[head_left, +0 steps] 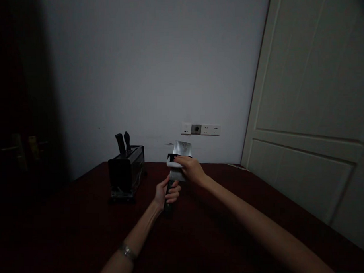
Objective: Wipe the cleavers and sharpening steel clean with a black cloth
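My left hand [167, 191] is closed around the dark handle of a broad steel cleaver [182, 149], holding it blade-up above the dark red table [84, 231]. My right hand [191, 169] pinches a small black and white object [172, 160], perhaps a sharpener or cloth, against the flat of the blade near its base. A bracelet circles my left wrist. The room is dim.
A black and silver knife block [126, 173] with two dark handles sticking out stands on the table to the left of my hands. Behind is a pale wall with a strip of sockets [201, 129]. A white panelled door [312, 120] fills the right side.
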